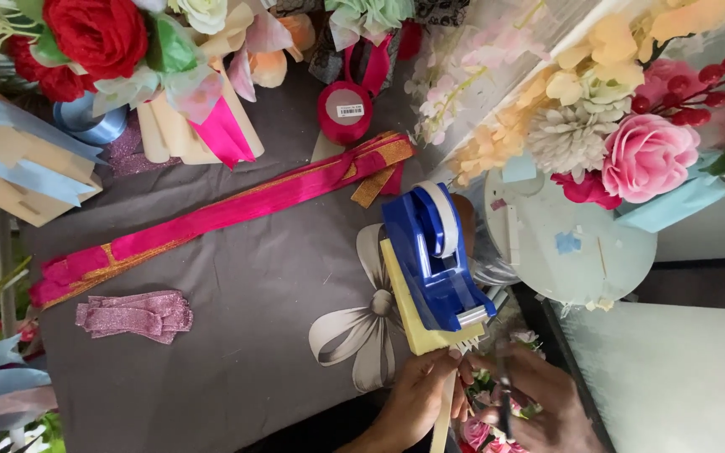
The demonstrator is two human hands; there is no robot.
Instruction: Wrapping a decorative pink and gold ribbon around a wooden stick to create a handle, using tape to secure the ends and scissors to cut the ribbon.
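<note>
My left hand (417, 394) is low down by the front edge of the table; its fingers are curled on a pale yellow strip (444, 411) that hangs down from my thumb; the strip runs long-ways toward me and away from me. My right hand (539, 403) is just beside it, on the right; its fingers are bent around something thin and dark, but I cannot tell what it is, or if they pinch it tight. The blue tape holder (434, 252) sits right above my hands, on a yellow pad (409, 315); its cutting end points down at my fingers, and its long side goes from there up to the white roll at the top; my left hand is the closer one, nearly touching the pad. A long pink ribbon (211, 214) lies slanted across the gray cloth (245, 335), well off to the left; a sparkly pink piece (136, 316) lies below it; paper flowers (631, 143) crowd the right side.
</note>
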